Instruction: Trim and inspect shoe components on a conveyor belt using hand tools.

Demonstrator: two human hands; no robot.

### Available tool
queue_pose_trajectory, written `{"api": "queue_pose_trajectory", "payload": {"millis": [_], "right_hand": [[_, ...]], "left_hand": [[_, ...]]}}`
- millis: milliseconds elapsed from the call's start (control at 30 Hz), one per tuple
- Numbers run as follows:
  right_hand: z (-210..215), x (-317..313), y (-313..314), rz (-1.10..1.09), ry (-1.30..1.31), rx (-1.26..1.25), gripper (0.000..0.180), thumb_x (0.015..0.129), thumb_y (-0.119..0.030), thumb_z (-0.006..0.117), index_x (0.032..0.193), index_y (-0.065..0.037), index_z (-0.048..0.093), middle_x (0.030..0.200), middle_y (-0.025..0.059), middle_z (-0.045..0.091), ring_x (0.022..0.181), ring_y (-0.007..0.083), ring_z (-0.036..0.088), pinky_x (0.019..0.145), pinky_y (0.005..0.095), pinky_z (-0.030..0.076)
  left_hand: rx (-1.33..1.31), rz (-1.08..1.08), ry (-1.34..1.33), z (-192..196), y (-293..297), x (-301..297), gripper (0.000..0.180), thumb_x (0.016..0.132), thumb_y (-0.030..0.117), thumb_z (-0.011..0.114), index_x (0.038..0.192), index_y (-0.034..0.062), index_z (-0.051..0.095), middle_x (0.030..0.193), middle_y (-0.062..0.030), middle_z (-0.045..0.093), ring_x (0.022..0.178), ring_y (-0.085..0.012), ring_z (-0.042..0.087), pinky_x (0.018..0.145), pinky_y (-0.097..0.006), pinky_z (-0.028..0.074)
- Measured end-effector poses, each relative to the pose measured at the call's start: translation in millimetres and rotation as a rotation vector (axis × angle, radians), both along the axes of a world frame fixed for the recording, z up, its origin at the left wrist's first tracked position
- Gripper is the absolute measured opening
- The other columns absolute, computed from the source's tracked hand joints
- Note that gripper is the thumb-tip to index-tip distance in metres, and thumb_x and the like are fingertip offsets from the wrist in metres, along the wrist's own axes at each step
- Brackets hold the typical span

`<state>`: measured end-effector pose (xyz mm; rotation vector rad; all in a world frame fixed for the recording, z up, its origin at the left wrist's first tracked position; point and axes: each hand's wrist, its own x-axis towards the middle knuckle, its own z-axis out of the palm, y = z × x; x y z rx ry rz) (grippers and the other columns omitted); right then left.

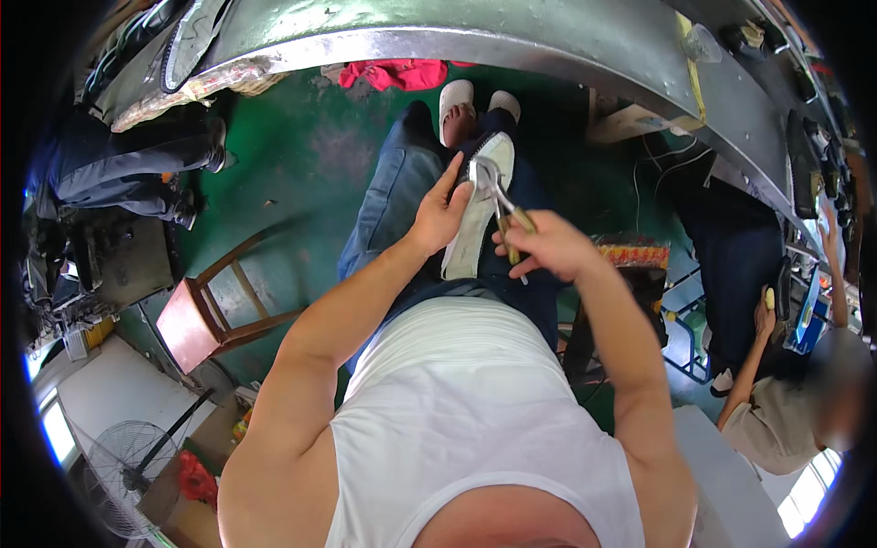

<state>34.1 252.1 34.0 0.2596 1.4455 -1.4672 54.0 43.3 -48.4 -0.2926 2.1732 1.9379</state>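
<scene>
Green floor (301,155) lies open beside lap-held shoe (475,215), pliers (498,196).

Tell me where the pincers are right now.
In the head view the pincers sit just right of centre, gripped by the right hand, jaws on the pale shoe that the left hand steadies on the lap.

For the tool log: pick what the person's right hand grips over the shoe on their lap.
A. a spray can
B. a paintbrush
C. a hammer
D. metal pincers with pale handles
D: the right hand closes on the pale handles of metal pincers, whose head meets the white shoe steadied by the left hand.
</scene>
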Motion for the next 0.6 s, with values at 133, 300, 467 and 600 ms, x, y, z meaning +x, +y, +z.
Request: {"api": "queue_pose_trajectory", "payload": {"millis": [133,300,467,600], "right_hand": [[-16.3,-7.0,-2.4,0.135,0.105,0.114,0.025,0.099,-0.024,0.056,0.111,-0.002,0.06,0.093,0.004,0.065,0.076,0.0106,0.062,0.057,0.0251,0.049],[-45.6,44.0,-39.9,-0.337,0.098,0.003,0.02,0.098,-0.021,0.056,0.1,-0.002,0.061,0.078,0.0039,0.063,0.062,0.0091,0.055,0.048,0.0238,0.041],[-59.3,32.2,8.4,-0.211,-0.226,-0.384,0.031,0.097,-0.023,0.06,0.118,0.0,0.057,0.098,0.0051,0.064,0.082,0.012,0.064,0.056,0.026,0.055],[-20.9,8.1,52.4,-0.062,-0.163,-0.216,0.035,0.097,-0.025,0.06,0.12,0.001,0.056,0.105,0.0102,0.064,0.091,0.0174,0.066,0.063,0.0322,0.06]], "left_hand": [[-0.038,-0.012,0.011,-2.1,-0.4,-1.7,0.054,0.102,0.019,0.05,0.153,0.0091,0.033,0.14,-0.0195,0.053,0.128,-0.0216,0.051,0.106,-0.028,0.038],[-0.197,-0.103,0.276,-10.2,-6.3,-8.8,0.05,0.102,0.014,0.047,0.151,0.0096,0.036,0.139,-0.0203,0.054,0.128,-0.0284,0.052,0.108,-0.03,0.037],[-0.311,-0.223,0.401,-3.2,-9.8,-7.2,0.047,0.099,0.009,0.046,0.146,0.0083,0.043,0.134,-0.0216,0.055,0.124,-0.0357,0.054,0.106,-0.035,0.041],[-0.357,-0.241,0.392,11.8,-5.4,-13.3,0.043,0.097,0.009,0.048,0.14,0.0071,0.049,0.127,-0.0243,0.058,0.115,-0.0409,0.057,0.099,-0.04,0.046]]}}
